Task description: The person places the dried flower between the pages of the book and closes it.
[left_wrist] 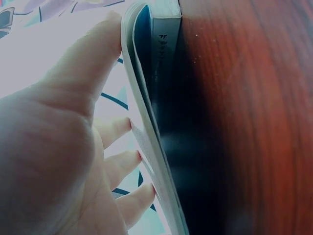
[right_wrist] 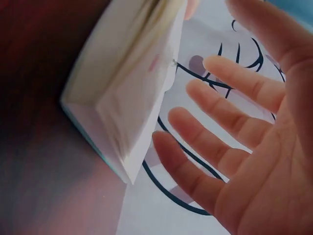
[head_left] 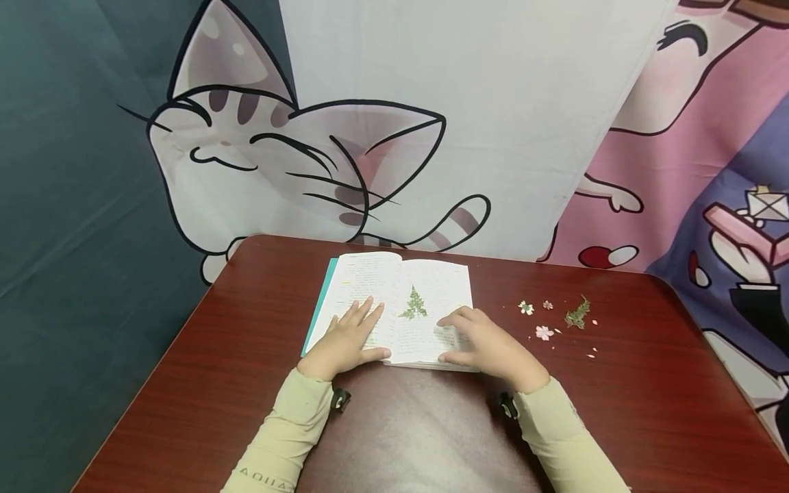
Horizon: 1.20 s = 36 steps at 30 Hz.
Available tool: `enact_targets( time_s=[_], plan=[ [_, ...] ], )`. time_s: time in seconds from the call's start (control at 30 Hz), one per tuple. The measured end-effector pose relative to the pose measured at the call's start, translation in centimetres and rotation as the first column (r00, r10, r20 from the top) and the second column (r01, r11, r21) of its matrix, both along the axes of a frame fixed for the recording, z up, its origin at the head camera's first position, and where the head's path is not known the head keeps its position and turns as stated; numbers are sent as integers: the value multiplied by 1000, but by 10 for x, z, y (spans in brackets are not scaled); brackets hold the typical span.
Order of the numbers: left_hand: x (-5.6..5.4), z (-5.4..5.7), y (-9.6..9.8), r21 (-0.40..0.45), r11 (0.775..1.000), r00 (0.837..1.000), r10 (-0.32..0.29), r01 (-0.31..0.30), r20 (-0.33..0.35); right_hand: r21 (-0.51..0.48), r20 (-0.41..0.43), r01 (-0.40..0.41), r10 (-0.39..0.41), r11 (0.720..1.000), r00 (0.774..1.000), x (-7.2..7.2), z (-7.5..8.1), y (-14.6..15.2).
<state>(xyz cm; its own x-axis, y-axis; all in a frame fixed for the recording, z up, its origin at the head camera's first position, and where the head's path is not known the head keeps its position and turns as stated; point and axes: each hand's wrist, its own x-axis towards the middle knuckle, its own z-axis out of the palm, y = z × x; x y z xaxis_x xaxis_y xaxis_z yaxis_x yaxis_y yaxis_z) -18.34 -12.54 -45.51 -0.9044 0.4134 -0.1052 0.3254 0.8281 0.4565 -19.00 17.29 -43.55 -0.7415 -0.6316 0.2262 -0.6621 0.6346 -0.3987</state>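
The left hand [head_left: 348, 342] is spread flat, its fingers straight and apart, and is rested on the left page near the lower edge; nothing is gripped by it. The right hand [head_left: 487, 346] is held open over the right page, its fingers parted and only slightly bent; nothing is held, and in the right wrist view a gap is seen between the fingers and the paper.

Between the hands the book [head_left: 372, 270] is laid open, and a green sprig [head_left: 414, 303] is set on its right page, near the fold, tip pointing away from the person. By that, one piece can be judged placed, and the work only partly done: no other plant piece is seen on the open pages, though whether any are tucked inside cannot be told.

To the right of the book, a white flower [head_left: 526, 308], a small flower [head_left: 548, 305], a pink flower [head_left: 544, 333] and a second sprig [head_left: 578, 313] are left on the worktop [head_left: 222, 383], with loose petals scattered near them. Behind, a printed cloth [head_left: 524, 103] is hung.
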Motion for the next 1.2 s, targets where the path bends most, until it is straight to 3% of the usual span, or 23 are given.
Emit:
enact_targets(
  time_s=[0.37, 0.63, 0.8, 1.07, 1.2],
  plan=[
    [0, -1, 0, -1, 1000, 1000, 4, -4, 12, 90, -48, 27, -23, 996, 999, 8, -3, -1],
    [0, -2, -1, -2, 1000, 1000, 1, -1, -1, 94, -57, 124, -119, 988, 991, 10, 2, -2],
    [-1, -2, -1, -5, 1000, 1000, 1, -1, -4, 20, 5, 195, -195, 981, 981, 10, 3, -2],
    [-1, -3, -1, -9, 1000, 1000, -3, 3, -21, -120, 75, 170, -162, 978, 984, 8, 7, 1],
    [-2, -4, -1, -7, 1000, 1000, -5, 4, -27, -263, 113, 218, -195, 940, 974, 8, 9, 1]
  ],
)
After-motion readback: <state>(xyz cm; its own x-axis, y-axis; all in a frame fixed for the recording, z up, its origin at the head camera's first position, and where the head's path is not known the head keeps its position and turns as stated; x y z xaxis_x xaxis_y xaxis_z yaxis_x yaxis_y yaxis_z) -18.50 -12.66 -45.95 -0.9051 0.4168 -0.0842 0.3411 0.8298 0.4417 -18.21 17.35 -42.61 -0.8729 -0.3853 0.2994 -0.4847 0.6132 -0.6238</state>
